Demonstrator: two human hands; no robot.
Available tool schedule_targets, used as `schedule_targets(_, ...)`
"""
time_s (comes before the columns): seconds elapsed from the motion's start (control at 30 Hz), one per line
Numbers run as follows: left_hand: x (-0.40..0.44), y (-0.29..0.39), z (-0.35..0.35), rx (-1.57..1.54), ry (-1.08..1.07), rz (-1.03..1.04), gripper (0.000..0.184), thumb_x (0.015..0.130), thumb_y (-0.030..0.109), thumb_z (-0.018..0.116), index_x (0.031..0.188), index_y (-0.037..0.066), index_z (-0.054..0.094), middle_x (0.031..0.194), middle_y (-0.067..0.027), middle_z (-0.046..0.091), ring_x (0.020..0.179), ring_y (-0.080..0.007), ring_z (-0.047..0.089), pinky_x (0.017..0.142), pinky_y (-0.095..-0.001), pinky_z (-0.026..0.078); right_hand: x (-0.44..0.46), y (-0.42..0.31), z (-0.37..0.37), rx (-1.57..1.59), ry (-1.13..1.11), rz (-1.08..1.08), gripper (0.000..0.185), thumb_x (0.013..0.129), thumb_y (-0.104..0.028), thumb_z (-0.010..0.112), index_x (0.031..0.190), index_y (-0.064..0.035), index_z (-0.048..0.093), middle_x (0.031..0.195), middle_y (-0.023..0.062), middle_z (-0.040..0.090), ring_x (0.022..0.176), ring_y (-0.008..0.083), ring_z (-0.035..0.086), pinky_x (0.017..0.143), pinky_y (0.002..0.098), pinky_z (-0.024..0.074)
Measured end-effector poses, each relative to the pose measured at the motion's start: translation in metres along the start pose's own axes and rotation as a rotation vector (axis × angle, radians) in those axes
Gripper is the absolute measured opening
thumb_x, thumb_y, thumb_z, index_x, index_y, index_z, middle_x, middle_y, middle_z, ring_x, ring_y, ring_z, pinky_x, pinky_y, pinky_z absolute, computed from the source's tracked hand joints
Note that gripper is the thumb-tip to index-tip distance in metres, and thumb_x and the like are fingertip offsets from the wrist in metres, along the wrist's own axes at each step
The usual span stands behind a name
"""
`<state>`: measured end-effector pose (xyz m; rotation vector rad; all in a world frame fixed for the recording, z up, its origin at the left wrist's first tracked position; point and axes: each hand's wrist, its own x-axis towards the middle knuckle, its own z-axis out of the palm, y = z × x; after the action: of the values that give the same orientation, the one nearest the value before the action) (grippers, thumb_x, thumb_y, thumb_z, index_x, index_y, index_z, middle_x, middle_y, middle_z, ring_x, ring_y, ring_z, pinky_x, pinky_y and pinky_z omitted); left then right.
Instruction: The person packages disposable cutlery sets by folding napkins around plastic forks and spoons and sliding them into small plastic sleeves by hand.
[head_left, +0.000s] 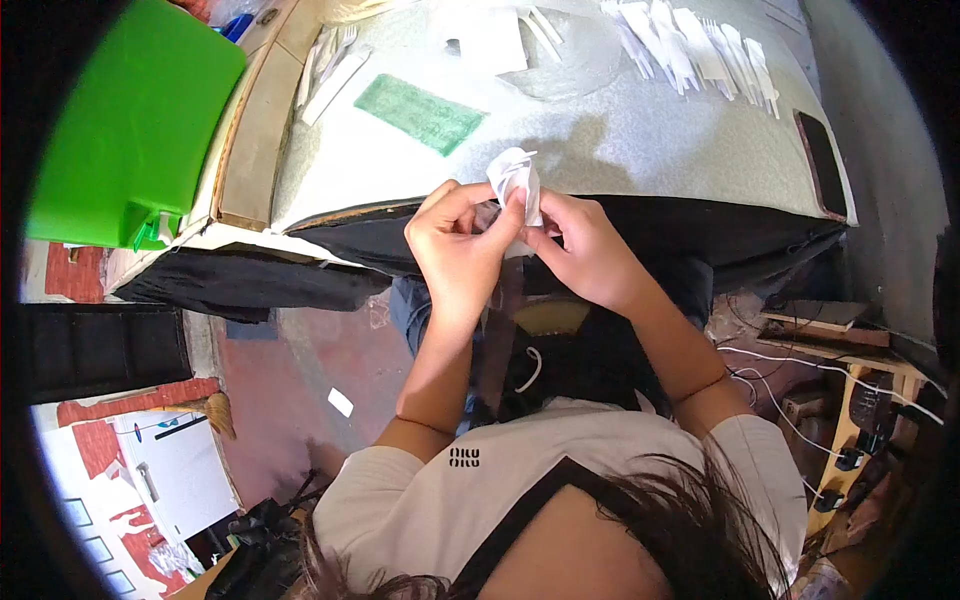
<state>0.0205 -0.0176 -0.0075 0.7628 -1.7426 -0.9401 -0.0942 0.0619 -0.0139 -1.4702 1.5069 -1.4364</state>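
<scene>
A crumpled white paper napkin point(514, 175) is held up between my two hands, just above the table's front edge. My left hand point(456, 232) pinches its lower left side, thumb pressed against the paper. On the other side, my right hand point(578, 242) is closed on the napkin with thumb and fingers. Whether anything is wrapped inside cannot be made out. Beyond my hands lies a flat green rectangular piece point(420, 113). Several napkin-wrapped pieces of white cutlery point(700, 50) lie in a row at the far right. Loose white plastic cutlery point(335, 65) rests at the far left.
The white-topped table point(640, 150) has black cloth along its front. A phone point(822, 165) lies near its right edge. A stack of white napkins point(492, 42) sits on clear plastic at the back. A green box point(130, 120) stands left; white cables point(800, 362) hang lower right.
</scene>
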Motion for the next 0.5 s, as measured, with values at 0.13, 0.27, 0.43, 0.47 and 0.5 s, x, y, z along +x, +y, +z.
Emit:
schedule_targets(0.13, 0.004, 0.004, -0.004, 0.034, -0.121, -0.065, 0.022, 0.064, 0.004, 0.075, 0.084, 0.002, 0.067, 0.056, 0.0054, 0.031, 0.050, -0.0032, 0.027, 0.045, -0.0194, 0.020, 0.000, -0.003, -0.002, -0.047, -0.007, 0.062, 0.020, 0.079, -0.002, 0.053, 0.098, 0.0056, 0.052, 0.079, 0.0215, 0.058, 0.070, 0.0277, 0.059, 0.065, 0.0325, 0.0452)
schedule_targets(0.27, 0.009, -0.001, -0.010, -0.147, -0.198, -0.163, 0.035, 0.068, 0.003, 0.072, 0.102, 0.004, 0.064, 0.057, 0.0074, 0.027, 0.051, -0.0032, 0.028, 0.048, -0.0172, 0.022, -0.001, 0.021, -0.013, 0.197, -0.028, 0.184, 0.017, 0.083, -0.004, 0.053, 0.098, 0.0036, 0.054, 0.083, 0.0132, 0.061, 0.075, 0.0197, 0.061, 0.068, 0.0289, 0.0467)
schedule_targets(0.43, 0.010, 0.000, -0.015, -0.357, -0.233, -0.091, 0.039, 0.074, -0.004, 0.065, 0.112, 0.003, 0.058, 0.072, 0.0052, 0.036, 0.064, -0.0038, 0.034, 0.058, -0.0151, 0.031, -0.002, 0.000, -0.049, 0.575, 0.119, 0.267, 0.019, 0.087, -0.011, 0.051, 0.103, 0.0006, 0.049, 0.090, 0.0092, 0.058, 0.086, 0.0198, 0.060, 0.078, 0.0324, 0.0505)
schedule_targets(0.47, 0.011, -0.001, -0.017, -0.304, -0.266, -0.055, 0.041, 0.072, -0.004, 0.067, 0.111, 0.003, 0.057, 0.083, 0.0027, 0.040, 0.071, -0.0045, 0.037, 0.063, -0.0150, 0.033, -0.003, 0.001, -0.054, 0.621, 0.173, 0.205, 0.018, 0.088, -0.013, 0.050, 0.102, -0.0005, 0.049, 0.091, 0.0089, 0.058, 0.086, 0.0210, 0.060, 0.078, 0.0351, 0.0509)
schedule_targets(0.5, 0.012, 0.001, -0.017, -0.305, -0.269, -0.032, 0.045, 0.071, -0.005, 0.067, 0.114, 0.002, 0.055, 0.086, 0.0015, 0.042, 0.072, -0.0048, 0.039, 0.066, -0.0162, 0.036, -0.004, 0.002, -0.059, 0.708, 0.193, 0.134, 0.018, 0.089, -0.013, 0.050, 0.102, -0.0010, 0.049, 0.091, 0.0088, 0.058, 0.086, 0.0214, 0.060, 0.078, 0.0360, 0.0510)
